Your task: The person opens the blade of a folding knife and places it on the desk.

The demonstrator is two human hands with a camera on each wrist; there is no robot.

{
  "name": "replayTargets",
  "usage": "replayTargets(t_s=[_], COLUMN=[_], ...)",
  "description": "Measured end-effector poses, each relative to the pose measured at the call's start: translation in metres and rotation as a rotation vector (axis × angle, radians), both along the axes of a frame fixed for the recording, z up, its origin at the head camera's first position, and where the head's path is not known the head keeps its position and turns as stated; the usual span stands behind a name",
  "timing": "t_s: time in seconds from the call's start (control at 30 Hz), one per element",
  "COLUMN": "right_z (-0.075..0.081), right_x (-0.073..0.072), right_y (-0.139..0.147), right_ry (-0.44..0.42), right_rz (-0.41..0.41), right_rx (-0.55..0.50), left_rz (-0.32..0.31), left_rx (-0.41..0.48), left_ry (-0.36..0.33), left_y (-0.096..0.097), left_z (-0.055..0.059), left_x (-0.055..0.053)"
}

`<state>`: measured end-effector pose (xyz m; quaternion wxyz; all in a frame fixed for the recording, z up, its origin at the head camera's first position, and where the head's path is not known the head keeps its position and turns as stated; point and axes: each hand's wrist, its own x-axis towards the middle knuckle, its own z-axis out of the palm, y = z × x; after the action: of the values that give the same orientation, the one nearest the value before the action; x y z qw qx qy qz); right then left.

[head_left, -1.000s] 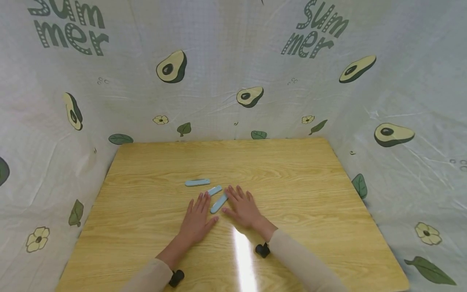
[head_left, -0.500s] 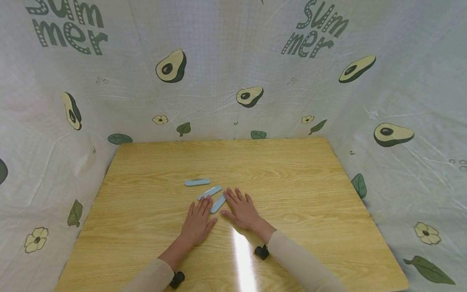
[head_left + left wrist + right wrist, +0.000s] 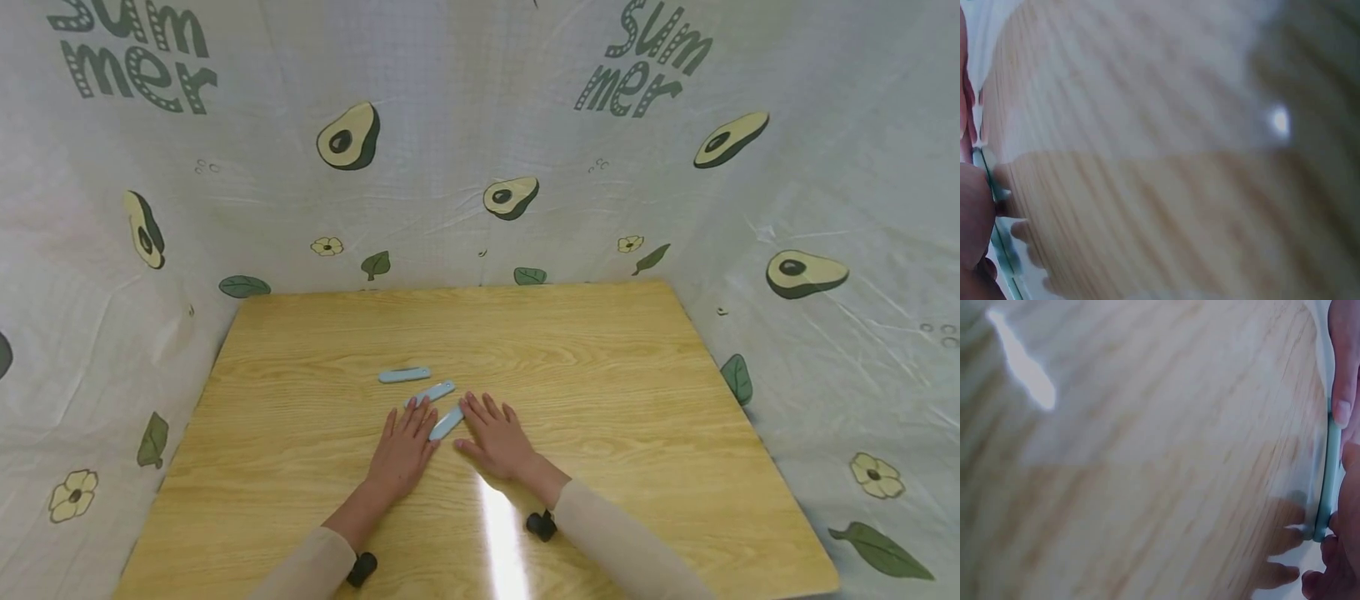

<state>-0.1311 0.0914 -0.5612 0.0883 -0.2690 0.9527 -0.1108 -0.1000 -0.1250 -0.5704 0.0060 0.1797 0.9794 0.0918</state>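
Note:
Three slim light-blue pieces, each rounded at the ends and shaped like a folding-knife handle, lie on the wooden table. The far piece (image 3: 404, 375) lies nearly crosswise, apart from both hands; it has a small hole at its right end. My left hand (image 3: 403, 457) lies palm down with straight fingers, their tips at the near left end of the middle piece (image 3: 437, 392). Between my hands the near piece (image 3: 447, 422) lies slanted. Its lower end is beside my left hand, and the fingertips of my right hand (image 3: 498, 437), also palm down, touch its upper end.
The wooden table (image 3: 600, 400) is bordered on its far and lateral sides by a pale curtain (image 3: 435, 217) printed with avocados and leaves. A bright reflection crosses the front of the table. Each wrist carries a small black camera (image 3: 362, 569).
My left hand first drew back slightly, uncovering more of the middle piece, then its thumb moved in beside the near piece. My right hand slid slightly toward me. The far piece stayed put.

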Motion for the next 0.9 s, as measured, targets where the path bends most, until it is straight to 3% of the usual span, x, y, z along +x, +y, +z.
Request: replayTargets(t_s=[0.23,0.63,0.9], right_z=[0.001,0.007,0.007], right_x=[0.004,0.016,0.008], right_y=[0.004,0.008,0.008], right_ry=[0.019,-0.052,-0.05], right_rz=[0.01,-0.006,-0.016], right_rx=[0.002,-0.074,-0.119], left_rz=[0.007,0.024,-0.029], left_rx=[0.004,0.075,0.149], left_ry=[0.02,0.048,0.102], left_y=[-0.006,-0.013,-0.014], left_z=[0.001,0.0,0.003], left_x=[-0.005,-0.011,-0.01])
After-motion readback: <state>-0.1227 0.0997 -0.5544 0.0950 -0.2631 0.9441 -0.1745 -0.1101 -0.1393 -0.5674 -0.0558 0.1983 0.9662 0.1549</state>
